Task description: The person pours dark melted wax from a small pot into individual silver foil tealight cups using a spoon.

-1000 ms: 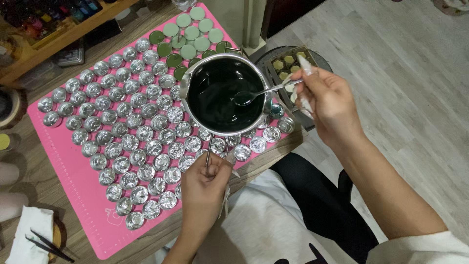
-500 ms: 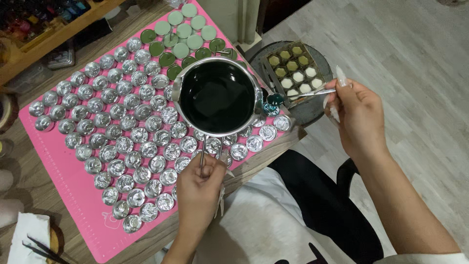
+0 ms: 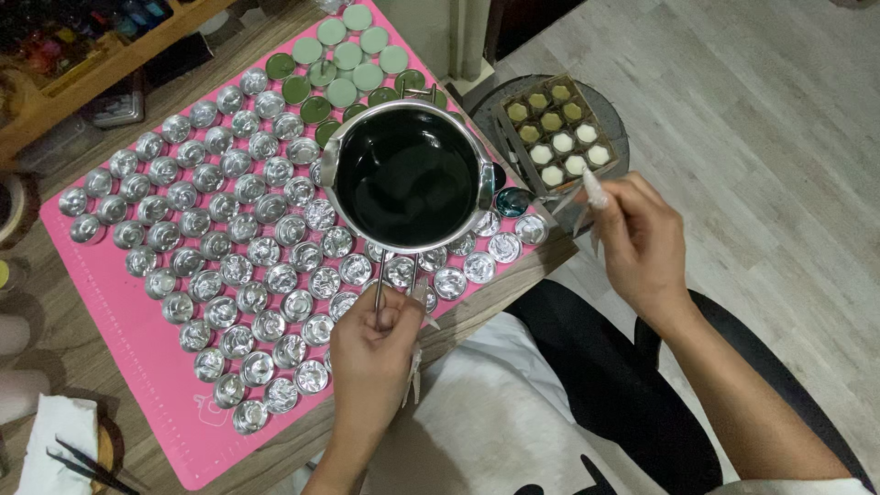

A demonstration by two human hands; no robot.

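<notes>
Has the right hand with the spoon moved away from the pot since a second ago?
Yes. The right hand has pulled off the pot to its right, near the mould tray.

Both forearms are bare. The right hand (image 3: 642, 240) has long pale pointed nails; the left hand (image 3: 374, 341) likewise. White top, black trousers.

My left hand (image 3: 371, 344) grips thin bare-metal wire handles, and the pouring pot (image 3: 408, 174) above them is polished steel, its rim bright, the dark liquid inside glossy as glass. Under it the pink mat (image 3: 174, 403) looks soft, matt, rubbery. All those little foil cups (image 3: 229, 266) glint, crinkled and shiny; the green-filled ones (image 3: 339, 64) up top look smooth and dull, waxy. My right hand (image 3: 642, 243) pinches a slim shiny metal stem. The mould tray (image 3: 559, 133) looks matt. Table (image 3: 82, 367) and floor (image 3: 770, 119) are wood grain, the floor paler and satiny.
</notes>
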